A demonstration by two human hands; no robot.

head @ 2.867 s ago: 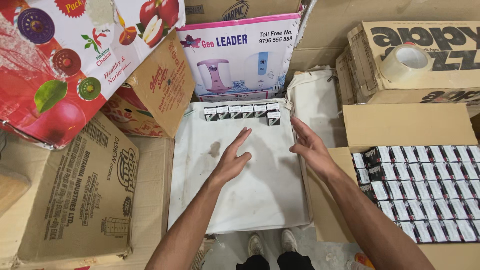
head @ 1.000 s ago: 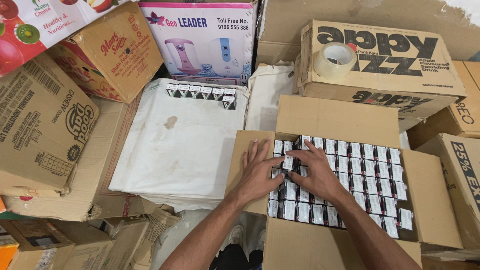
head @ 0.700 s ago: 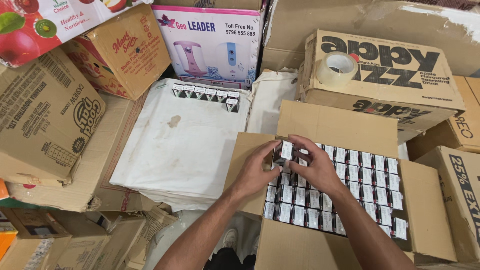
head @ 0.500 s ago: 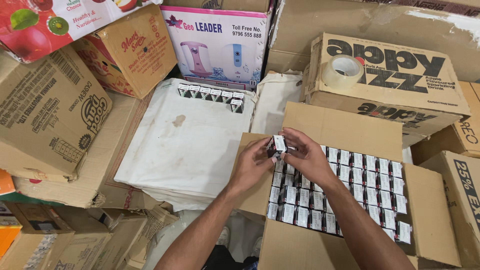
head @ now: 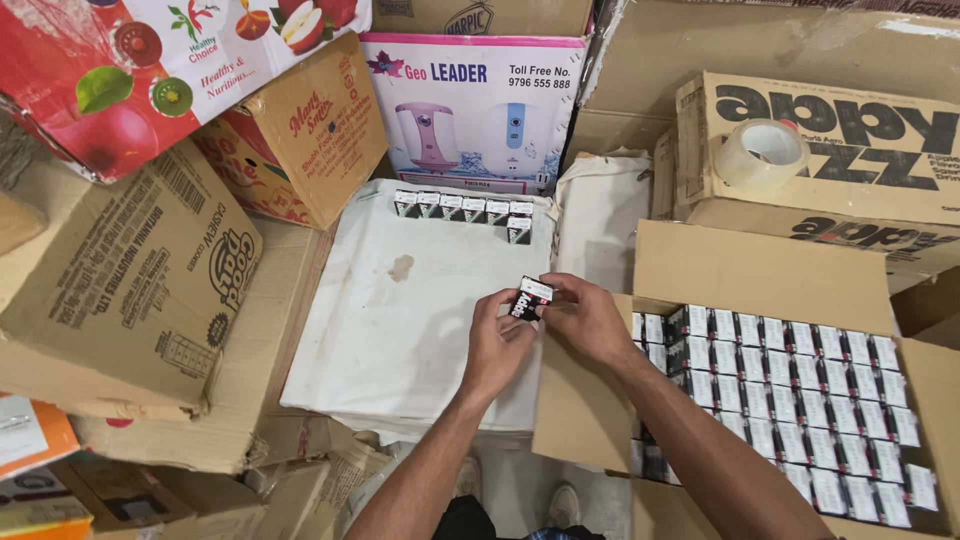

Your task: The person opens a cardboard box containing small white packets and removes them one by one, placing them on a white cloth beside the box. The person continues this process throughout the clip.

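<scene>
Fingers (head: 520, 300) of both hands pinch small black box (head: 527, 298) between them.

White sack (head: 400, 330) lay mostly bare: open room across its middle and near edge. Row of small boxes (head: 462, 207) lined its far edge, backed by the heater carton (head: 475, 110). Cartons (head: 130, 270) walled the left. Open carton (head: 770, 270) with raised flap blocked the right; tape roll (head: 762, 155) sat beyond.

Head cam, downward, prob. close
</scene>
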